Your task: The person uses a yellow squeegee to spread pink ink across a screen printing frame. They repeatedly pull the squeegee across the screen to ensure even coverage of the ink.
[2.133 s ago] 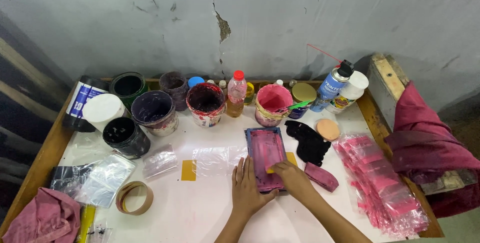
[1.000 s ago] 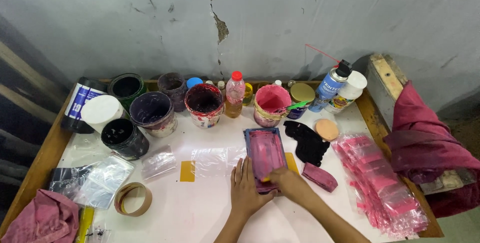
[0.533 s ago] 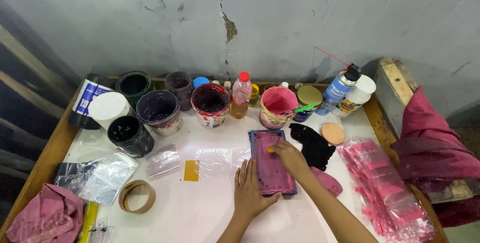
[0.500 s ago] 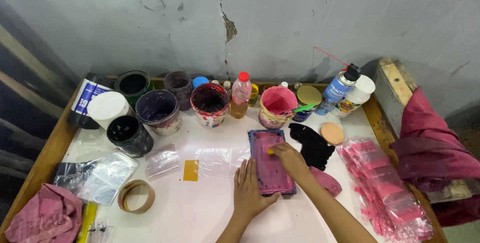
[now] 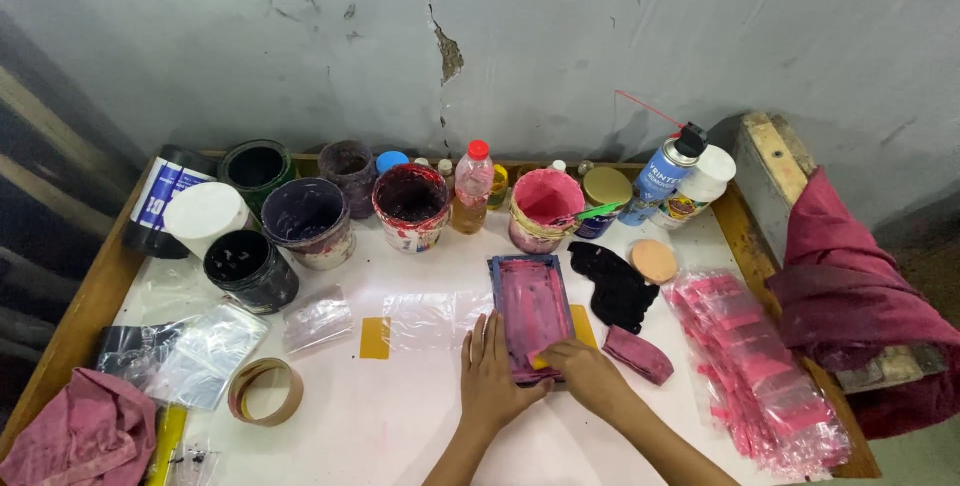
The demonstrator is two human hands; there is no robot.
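Note:
A small rectangular printing frame (image 5: 531, 298) with a pink-stained mesh lies flat on the white table top (image 5: 400, 426). My left hand (image 5: 492, 374) lies flat on the table with its fingers against the frame's left lower edge. My right hand (image 5: 580, 366) is closed on a small yellow-edged scraper (image 5: 538, 359) pressed onto the near end of the mesh. A clear plastic sheet (image 5: 430, 314) and a yellow strip (image 5: 375, 338) lie just left of the frame.
Paint tubs, a bottle and a spray can (image 5: 665, 174) line the back edge. A black rag (image 5: 618, 286), round sponge (image 5: 653, 260) and pink pad (image 5: 640, 354) sit right of the frame. Pink plastic bags (image 5: 755, 366) lie far right, a tape roll (image 5: 266, 392) and rag (image 5: 75, 438) at left.
My right hand has drawn the scraper down the mesh from its middle to its near end. The left hand has kept its place beside the frame.

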